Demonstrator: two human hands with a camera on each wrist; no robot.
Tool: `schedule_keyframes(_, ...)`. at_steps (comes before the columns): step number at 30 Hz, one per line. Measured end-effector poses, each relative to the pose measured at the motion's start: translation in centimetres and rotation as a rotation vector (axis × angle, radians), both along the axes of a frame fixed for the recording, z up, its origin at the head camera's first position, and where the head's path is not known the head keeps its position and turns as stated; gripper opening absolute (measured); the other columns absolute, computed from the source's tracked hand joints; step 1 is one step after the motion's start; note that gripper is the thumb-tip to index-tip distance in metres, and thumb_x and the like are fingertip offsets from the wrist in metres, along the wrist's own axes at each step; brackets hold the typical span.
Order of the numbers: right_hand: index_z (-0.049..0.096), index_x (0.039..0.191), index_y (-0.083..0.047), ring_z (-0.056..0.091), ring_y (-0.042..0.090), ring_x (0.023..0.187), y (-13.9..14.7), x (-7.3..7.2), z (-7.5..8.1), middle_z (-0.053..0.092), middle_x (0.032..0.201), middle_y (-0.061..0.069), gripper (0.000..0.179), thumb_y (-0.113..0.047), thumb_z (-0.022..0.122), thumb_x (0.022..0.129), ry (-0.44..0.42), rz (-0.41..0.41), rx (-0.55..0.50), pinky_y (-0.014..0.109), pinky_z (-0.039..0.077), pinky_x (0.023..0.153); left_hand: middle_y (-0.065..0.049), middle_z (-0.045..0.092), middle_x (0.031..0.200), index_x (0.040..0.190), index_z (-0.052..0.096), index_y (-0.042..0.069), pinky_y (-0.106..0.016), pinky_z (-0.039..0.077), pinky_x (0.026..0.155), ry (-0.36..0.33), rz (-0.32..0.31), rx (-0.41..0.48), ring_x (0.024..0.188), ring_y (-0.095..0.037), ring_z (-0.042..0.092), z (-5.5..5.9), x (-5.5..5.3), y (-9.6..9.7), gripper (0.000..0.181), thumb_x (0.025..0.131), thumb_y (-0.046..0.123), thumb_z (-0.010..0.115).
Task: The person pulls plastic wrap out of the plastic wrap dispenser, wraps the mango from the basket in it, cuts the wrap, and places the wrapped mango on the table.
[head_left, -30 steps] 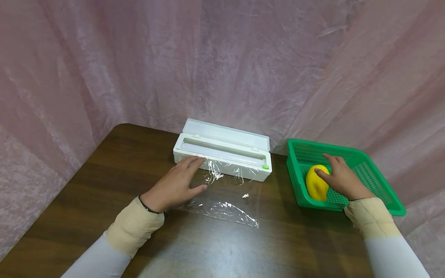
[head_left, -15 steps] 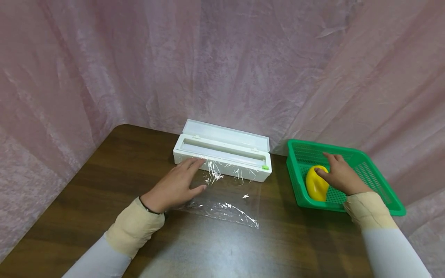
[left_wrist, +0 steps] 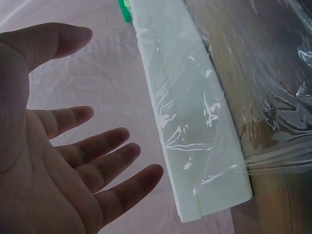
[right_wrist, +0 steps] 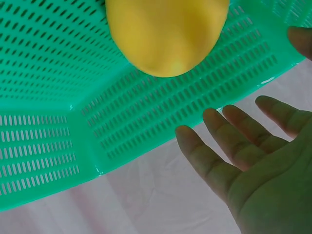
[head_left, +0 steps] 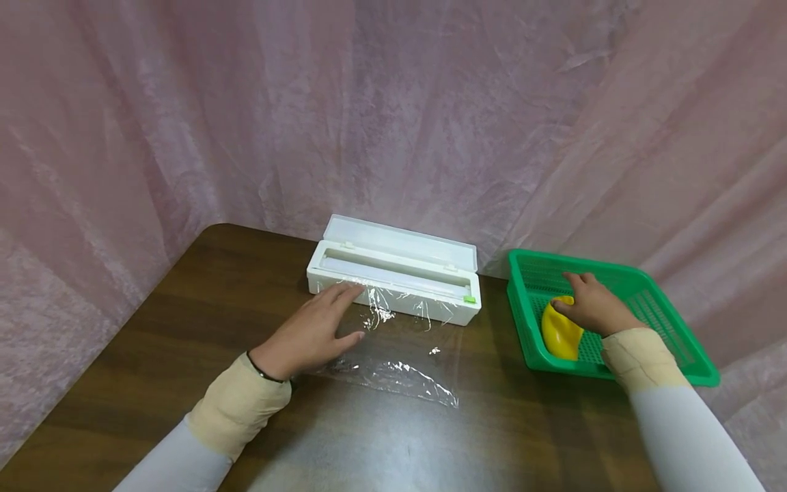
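Observation:
A white cling film dispenser stands at the back of the table with its lid raised. From its front a sheet of clear cling film hangs down and spreads over the tabletop. My left hand hovers at the film's left side, fingers extended near the dispenser's front; the left wrist view shows nothing in the palm. To the right, a smooth yellow, mango-shaped fruit lies in a green plastic basket. Over it is my right hand, fingers spread and palm bare, partly hiding the fruit in the head view.
The brown wooden table has a rounded far left corner. Directly behind it hangs a pink curtain. A small green slider sits at the dispenser's right end. The basket's raised rim surrounds the fruit.
My right hand has shifted slightly left, further over the yellow fruit, covering more of it. The left hand, dispenser and cling film have stayed in place.

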State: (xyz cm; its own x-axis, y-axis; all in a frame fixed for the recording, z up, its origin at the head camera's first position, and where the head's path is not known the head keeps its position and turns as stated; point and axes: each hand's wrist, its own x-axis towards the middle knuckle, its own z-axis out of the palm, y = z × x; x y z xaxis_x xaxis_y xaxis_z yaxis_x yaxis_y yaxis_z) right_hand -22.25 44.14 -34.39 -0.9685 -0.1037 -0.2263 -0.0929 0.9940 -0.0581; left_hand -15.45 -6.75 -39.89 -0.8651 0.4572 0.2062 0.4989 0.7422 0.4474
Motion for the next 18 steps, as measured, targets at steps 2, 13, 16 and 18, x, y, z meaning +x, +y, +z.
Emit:
schedule_keyframes(2, 0.022, 0.153, 0.012, 0.039, 0.063, 0.128, 0.0, -0.2, -0.2, 0.024, 0.149, 0.046, 0.084, -0.041, 0.057, 0.098, -0.010, 0.001, 0.012, 0.071, 0.039, 0.103, -0.018, 0.046, 0.151, 0.154, 0.039, 0.009, -0.055, 0.041, 0.113, 0.001, 0.002, -0.002, 0.141, -0.037, 0.046, 0.0, 0.0, 0.0, 0.077, 0.092, 0.039, 0.072)
schedule_keyframes(13, 0.022, 0.152, 0.013, 0.040, 0.063, 0.127, 0.0, -1.1, -0.3, 0.023, 0.148, 0.047, 0.083, -0.039, 0.058, 0.098, -0.049, -0.030, 0.016, 0.071, 0.039, 0.103, -0.019, 0.048, 0.150, 0.153, 0.041, 0.009, -0.055, 0.042, 0.112, 0.027, 0.001, 0.001, 0.140, -0.037, 0.047, -0.1, -0.1, 0.1, 0.076, 0.090, 0.035, 0.075)
schedule_keyframes(16, 0.020, 0.152, 0.014, 0.039, 0.064, 0.128, 0.3, -1.4, -0.5, 0.021, 0.149, 0.048, 0.085, -0.040, 0.058, 0.098, -0.060, -0.047, 0.021, 0.072, 0.038, 0.103, -0.018, 0.048, 0.149, 0.153, 0.041, 0.008, -0.053, 0.042, 0.112, 0.025, -0.002, -0.002, 0.139, -0.035, 0.048, -0.2, -0.1, 0.1, 0.076, 0.091, 0.036, 0.074)
schedule_keyframes(18, 0.019, 0.152, 0.014, 0.038, 0.065, 0.128, 0.5, -1.5, -0.7, 0.020, 0.149, 0.049, 0.086, -0.041, 0.057, 0.098, -0.071, -0.055, 0.024, 0.072, 0.037, 0.103, -0.018, 0.048, 0.149, 0.153, 0.041, 0.008, -0.052, 0.043, 0.112, 0.024, -0.004, -0.007, 0.139, -0.035, 0.049, -0.4, 0.0, 0.1, 0.075, 0.091, 0.036, 0.074)
